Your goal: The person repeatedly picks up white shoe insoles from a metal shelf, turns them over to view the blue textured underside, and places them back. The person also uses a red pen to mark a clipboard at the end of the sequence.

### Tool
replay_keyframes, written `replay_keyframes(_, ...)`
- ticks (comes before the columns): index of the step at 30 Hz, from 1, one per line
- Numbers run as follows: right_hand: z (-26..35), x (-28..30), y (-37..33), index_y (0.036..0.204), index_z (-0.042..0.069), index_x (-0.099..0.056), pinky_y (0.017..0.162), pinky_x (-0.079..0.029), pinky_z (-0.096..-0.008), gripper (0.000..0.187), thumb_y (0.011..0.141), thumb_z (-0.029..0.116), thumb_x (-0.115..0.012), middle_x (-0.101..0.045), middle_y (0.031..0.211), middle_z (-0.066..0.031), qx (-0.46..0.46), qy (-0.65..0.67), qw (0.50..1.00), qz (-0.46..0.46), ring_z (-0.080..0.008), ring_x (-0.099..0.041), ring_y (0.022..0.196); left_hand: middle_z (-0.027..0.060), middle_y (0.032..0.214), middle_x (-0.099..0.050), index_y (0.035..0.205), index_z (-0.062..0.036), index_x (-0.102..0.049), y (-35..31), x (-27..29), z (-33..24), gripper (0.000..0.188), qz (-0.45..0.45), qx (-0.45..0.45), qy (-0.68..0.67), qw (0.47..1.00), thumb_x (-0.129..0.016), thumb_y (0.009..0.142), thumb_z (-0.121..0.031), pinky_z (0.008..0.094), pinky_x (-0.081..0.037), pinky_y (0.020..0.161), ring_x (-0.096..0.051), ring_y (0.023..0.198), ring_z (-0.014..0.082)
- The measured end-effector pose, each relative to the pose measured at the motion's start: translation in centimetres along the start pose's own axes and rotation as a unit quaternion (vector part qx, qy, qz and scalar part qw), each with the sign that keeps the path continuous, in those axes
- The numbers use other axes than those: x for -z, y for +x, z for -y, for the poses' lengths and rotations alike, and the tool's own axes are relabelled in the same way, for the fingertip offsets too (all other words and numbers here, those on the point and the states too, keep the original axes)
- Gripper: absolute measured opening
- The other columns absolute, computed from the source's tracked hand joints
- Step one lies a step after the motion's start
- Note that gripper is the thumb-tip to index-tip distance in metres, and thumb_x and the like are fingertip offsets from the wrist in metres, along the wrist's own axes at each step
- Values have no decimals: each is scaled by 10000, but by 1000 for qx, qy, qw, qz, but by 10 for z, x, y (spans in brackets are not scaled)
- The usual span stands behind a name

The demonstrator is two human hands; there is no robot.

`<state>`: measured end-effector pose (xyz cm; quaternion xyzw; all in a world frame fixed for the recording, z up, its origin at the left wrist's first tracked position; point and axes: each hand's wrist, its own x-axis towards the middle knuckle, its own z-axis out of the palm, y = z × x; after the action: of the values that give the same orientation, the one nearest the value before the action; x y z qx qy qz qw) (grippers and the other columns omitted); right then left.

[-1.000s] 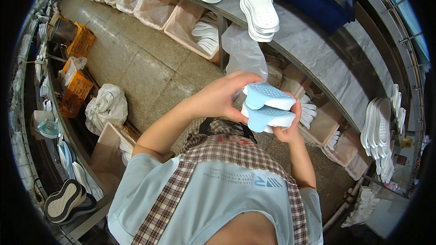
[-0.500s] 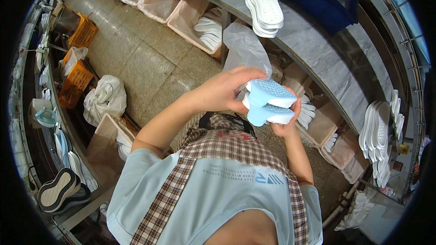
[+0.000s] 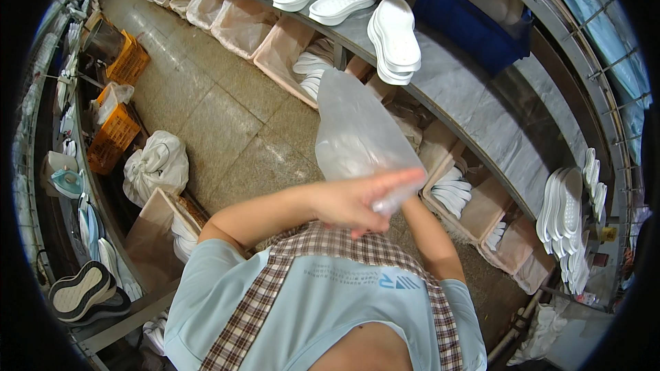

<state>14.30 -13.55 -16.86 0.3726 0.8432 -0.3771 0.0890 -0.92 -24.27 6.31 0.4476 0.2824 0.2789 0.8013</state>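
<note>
In front of my apron, my left hand [image 3: 357,206] is shut on a translucent plastic bag [image 3: 364,130], its index finger stretched along the bag's lower end and partly blurred. The bag spreads up and away from my hands over the floor. My right forearm [image 3: 430,233] reaches up beneath it; the right hand is hidden behind my left hand and the bag. The pale blue and white shoe soles do not show. Nearest to the bag, a stack of white shoe soles [image 3: 397,40] sits at the edge of the grey marbled bench [image 3: 474,103].
More white soles [image 3: 344,0] line the bench, with a blue crate [image 3: 474,27] behind. Lined bins [image 3: 278,48] holding soles stand below. To the left are orange crates [image 3: 113,134], a white sack [image 3: 158,165] and a rack with black-and-cream soles [image 3: 82,292].
The blue and white soles have gone out of sight. My left hand has come down closer to my body, and the bag has swung across in front of it. My right hand has become hidden.
</note>
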Motion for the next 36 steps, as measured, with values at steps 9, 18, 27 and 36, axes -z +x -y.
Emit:
replay_keyframes(9, 89, 61, -26, 1163, 60, -543, 898, -424, -374, 441, 796, 292, -622, -586, 1116, -169, 182, -48, 963, 193, -280, -555, 1043, 127, 1336, -421, 1389, -123, -293, -45, 69, -2, 654, -177, -302, -291, 891, -572, 805, -34, 239, -469, 455, -596, 759, 173)
replay_keyframes(18, 43, 245, 94, 1113, -32, -514, 763, -467, -307, 395, 822, 209, -631, -597, 1029, -134, 56, 363, 830, -420, -189, -587, 890, 120, 1381, -311, 1314, -137, -353, 45, 167, 73, 644, -314, -31, -401, 860, -602, 804, -444, 344, -508, 584, -483, 1150, 231)
replay_keyframes(27, 39, 212, 89, 1244, -78, -366, 863, -494, -376, 483, 801, 29, -528, -538, 1145, -222, -100, 587, 793, -129, -285, -580, 1016, 148, 1270, -403, 1376, -120, -154, 100, 233, 47, 857, -213, -43, -257, 942, -582, 784, -569, 299, -501, 502, -566, 962, 198)
replay_keyframes(36, 65, 86, -10, 1309, -19, -319, 910, -437, -354, 620, 776, 81, -621, -514, 1178, -122, -43, 682, 656, -321, -221, -515, 1086, 244, 1222, -420, 1341, 16, -91, 80, 211, 94, 1058, -145, -58, 69, 985, -817, 632, -284, 284, -524, 649, -559, 974, 255)
